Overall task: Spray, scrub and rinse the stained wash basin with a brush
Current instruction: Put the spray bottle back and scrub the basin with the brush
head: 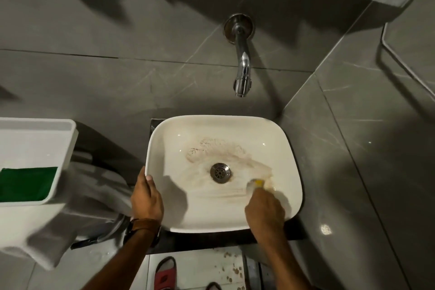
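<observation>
Head view looks straight down on the white wash basin (289,148), a rounded square bowl set on a dark counter (295,231) against the grey tiled wall. Brownish stain smears (211,148) spread across the bowl's floor behind and around the metal drain (220,171) at its centre. The brush (256,183), yellow and blurred, lies on the bowl's floor just right of the drain, toward the near right corner. The right hand (264,209) is closed around it from the near side. The left hand (146,195) clasps the basin's left rim near the near left corner, thumb over the edge; a brown strap (143,225) circles that wrist. A chrome tap (242,63) juts from the wall above the far rim. Left of the basin sits a white tray (68,139) holding a green pad (28,183)
</observation>
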### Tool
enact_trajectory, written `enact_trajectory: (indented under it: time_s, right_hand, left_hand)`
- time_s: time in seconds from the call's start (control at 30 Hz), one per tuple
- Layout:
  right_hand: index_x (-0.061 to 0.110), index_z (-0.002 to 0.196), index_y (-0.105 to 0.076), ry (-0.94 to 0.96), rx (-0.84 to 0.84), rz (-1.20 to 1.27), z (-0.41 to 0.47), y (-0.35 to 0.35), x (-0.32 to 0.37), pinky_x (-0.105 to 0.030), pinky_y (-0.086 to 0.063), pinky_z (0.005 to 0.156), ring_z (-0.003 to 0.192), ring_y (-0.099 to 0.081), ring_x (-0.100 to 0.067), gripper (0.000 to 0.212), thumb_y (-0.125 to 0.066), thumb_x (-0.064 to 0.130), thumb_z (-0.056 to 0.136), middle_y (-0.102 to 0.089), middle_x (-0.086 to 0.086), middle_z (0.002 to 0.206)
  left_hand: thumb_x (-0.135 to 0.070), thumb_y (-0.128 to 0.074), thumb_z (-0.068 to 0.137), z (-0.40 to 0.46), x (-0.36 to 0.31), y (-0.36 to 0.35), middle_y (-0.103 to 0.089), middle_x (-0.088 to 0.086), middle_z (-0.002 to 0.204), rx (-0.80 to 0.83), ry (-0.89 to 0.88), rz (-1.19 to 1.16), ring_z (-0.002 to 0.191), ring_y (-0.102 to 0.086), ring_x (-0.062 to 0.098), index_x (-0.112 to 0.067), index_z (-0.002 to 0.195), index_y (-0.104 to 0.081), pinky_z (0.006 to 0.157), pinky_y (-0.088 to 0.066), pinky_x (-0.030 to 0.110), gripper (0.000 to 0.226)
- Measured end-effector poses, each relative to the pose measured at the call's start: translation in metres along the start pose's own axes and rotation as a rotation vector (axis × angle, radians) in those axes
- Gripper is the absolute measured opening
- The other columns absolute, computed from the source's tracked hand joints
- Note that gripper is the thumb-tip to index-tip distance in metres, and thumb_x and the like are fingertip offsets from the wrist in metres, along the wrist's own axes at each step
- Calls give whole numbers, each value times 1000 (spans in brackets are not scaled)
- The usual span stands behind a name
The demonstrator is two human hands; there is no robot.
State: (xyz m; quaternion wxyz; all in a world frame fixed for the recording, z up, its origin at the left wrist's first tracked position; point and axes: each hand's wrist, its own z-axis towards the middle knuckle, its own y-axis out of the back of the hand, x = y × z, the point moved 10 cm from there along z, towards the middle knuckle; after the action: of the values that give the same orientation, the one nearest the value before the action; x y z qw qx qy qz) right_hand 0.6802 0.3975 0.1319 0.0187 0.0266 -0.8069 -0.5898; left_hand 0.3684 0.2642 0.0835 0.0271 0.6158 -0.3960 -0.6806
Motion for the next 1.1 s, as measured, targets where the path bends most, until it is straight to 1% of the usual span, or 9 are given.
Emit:
enact_trajectory:
  time_s: [0.1, 0.2, 0.3, 0.47, 0.57, 0.7, 0.8, 1.0, 1.1]
  right_hand:
    - [19, 110, -66, 230, 170, 77, -50, -37, 83, -36, -58, 80, 97, -70, -26, 25, -48, 15, 93, -73, -6, 105]
    - [14, 111, -70, 438, 117, 181, -34, -32, 176, -39, -56, 80, 99, -71, -32, 25, -50, 10, 96, -75, -13, 104]
    - [8, 115, -67, 264, 75, 174, 46, 2, 137, -36, -54, 80, 104, -70, -32, 27, -44, 12, 101, -73, -14, 110]
    - [-10, 53, -57, -62, -576, 343, 31, 113, 35, -19, -18, 51, 38, -62, -23, 9, -57, -13, 61, -57, -19, 45]
    - [-6, 114, -64, -109, -55, 440, 67, 8, 69, -36, -49, 69, 99, -70, -36, 24, -50, 7, 100, -71, -25, 108]
    - [19, 132, -61, 310, 169, 452, 27, -36, 221, -42, -52, 93, 114, -65, -35, 36, -44, 20, 99, -70, -12, 122]
    - [23, 135, -59, 361, 164, 437, 26, -30, 222, -42, -52, 93, 114, -65, -34, 39, -44, 19, 99, -70, -10, 124]
    - [8, 117, -65, -235, -174, 272, 81, 17, 9, -35, -53, 82, 105, -68, -34, 27, -50, 12, 96, -71, -15, 115]
    - [8, 118, -63, -145, -71, 257, 68, -4, 36, -33, -51, 82, 109, -66, -31, 25, -48, 12, 98, -69, -14, 119]
  left_hand:
    - [-34, -30, 105, 3, 2, 1, -65, 20, 122, -8, -2, 21, 101, -63, 41, -15, 140, -49, 82, -50, 43, 43]
    - [-40, -27, 105, 1, 0, 0, -67, 14, 114, -2, -41, 3, 86, -61, 24, -20, 138, -49, 71, -47, 30, 44]
    - [-44, -26, 103, 1, 2, -1, -66, 14, 118, 2, -17, -11, 91, -60, 25, -19, 141, -47, 77, -50, 35, 49]
    - [-45, -26, 103, 1, -2, 0, -65, 16, 120, 34, 6, -16, 98, -64, 35, -19, 142, -46, 85, -55, 46, 51]
    - [-46, -26, 103, 0, 0, -2, -65, 14, 116, 49, 11, -16, 95, -65, 31, -21, 142, -45, 83, -57, 46, 50]
    - [-48, -27, 102, -1, 1, -5, -64, 10, 116, 67, 32, -43, 98, -66, 27, -21, 141, -44, 81, -60, 48, 50]
    - [-52, -26, 100, -2, 0, -3, -64, 8, 112, 58, 27, -52, 94, -66, 26, -22, 139, -45, 77, -59, 41, 53]
    - [-52, -25, 101, 0, 2, -1, -65, 11, 112, 27, 8, -9, 89, -61, 25, -22, 140, -45, 78, -56, 39, 53]
    - [-50, -26, 102, 0, 4, 0, -65, 8, 112, 25, 17, -6, 90, -63, 27, -25, 139, -45, 79, -56, 42, 49]
